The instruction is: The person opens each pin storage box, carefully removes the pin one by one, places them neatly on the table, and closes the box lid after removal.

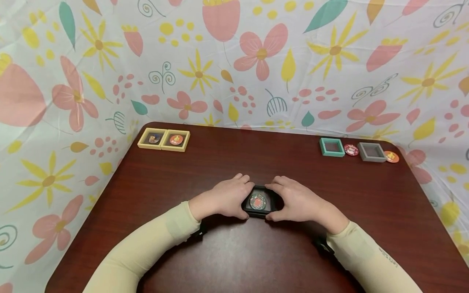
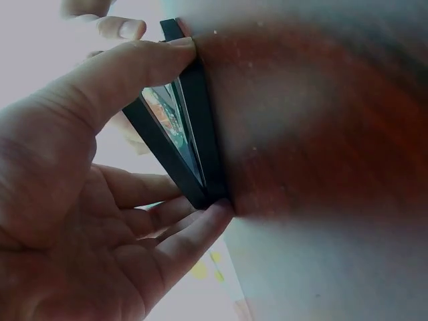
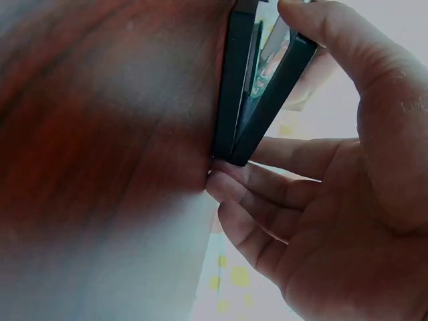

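A black display case (image 1: 258, 215) lies at the middle of the table, with a round green-edged badge (image 1: 257, 202) showing inside it. Its two frame halves stand slightly apart, hinged like a wedge, in both wrist views. My left hand (image 1: 231, 197) grips the case's left end, thumb on the near edge and fingers at the far edge. On the right end, my right hand (image 1: 298, 200) grips it the same way. In the left wrist view the thumb presses the upper half of the black frame (image 2: 198, 114).
Two joined yellow cases (image 1: 161, 147) with round badges inside lie at the back left of the dark wooden table (image 1: 234, 158). At the back right are a teal frame (image 1: 332, 154), a red badge (image 1: 351, 149), a grey frame (image 1: 373, 159) and an orange badge (image 1: 393, 157). Flowered cloth (image 1: 220, 89) hangs behind.
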`<state>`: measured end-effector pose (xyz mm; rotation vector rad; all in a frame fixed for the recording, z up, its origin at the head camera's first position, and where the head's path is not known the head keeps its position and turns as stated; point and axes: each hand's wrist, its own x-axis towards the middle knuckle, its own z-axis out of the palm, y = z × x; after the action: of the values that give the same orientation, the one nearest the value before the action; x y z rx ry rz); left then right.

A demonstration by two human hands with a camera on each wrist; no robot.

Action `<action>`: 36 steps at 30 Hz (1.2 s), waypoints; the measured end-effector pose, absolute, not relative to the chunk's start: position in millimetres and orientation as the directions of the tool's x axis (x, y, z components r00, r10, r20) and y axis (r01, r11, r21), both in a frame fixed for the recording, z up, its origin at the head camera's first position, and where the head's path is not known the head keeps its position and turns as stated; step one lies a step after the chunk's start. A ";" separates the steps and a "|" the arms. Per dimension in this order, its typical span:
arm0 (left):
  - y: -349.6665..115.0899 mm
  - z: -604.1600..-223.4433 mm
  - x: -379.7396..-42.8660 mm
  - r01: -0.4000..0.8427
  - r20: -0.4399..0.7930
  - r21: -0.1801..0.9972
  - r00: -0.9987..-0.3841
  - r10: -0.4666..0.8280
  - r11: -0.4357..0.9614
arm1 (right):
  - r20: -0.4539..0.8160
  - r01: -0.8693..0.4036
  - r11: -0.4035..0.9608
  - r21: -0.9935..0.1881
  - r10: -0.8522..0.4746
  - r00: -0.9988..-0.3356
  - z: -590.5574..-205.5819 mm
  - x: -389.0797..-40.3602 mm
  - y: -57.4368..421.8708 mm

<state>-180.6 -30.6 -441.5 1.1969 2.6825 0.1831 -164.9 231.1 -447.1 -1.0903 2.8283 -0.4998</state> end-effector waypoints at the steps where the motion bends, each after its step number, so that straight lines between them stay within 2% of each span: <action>1: -30.9 -441.2 -180.6 0.721 -0.129 0.194 -0.654 0.746 0.665 | 0.047 -0.636 0.693 -0.339 -0.663 -0.747 -447.3 -165.5 231.5; 14: -33.0 -440.5 -179.6 0.717 -0.119 0.225 -0.652 0.748 0.660 | 0.007 -0.541 0.669 -0.509 -0.625 -0.780 -447.1 -170.6 238.8; 21: -34.4 -441.2 -177.9 0.722 -0.102 0.216 -0.653 0.751 0.657 | 0.026 -0.516 0.626 -0.584 -0.621 -0.783 -447.2 -176.1 247.4; 27: -34.3 -442.8 -176.2 0.706 -0.086 0.230 -0.671 0.736 0.670 | -0.017 -0.434 0.613 -0.660 -0.590 -0.807 -446.9 -180.3 254.6; 36: -32.9 -441.6 -173.5 0.691 -0.064 0.222 -0.693 0.718 0.688 | -0.037 -0.402 0.613 -0.681 -0.577 -0.816 -445.9 -183.7 259.8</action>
<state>-173.5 -32.9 -441.6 1.1551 2.7502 0.2719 -183.7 259.8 -445.9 -0.8013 2.5864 -0.9990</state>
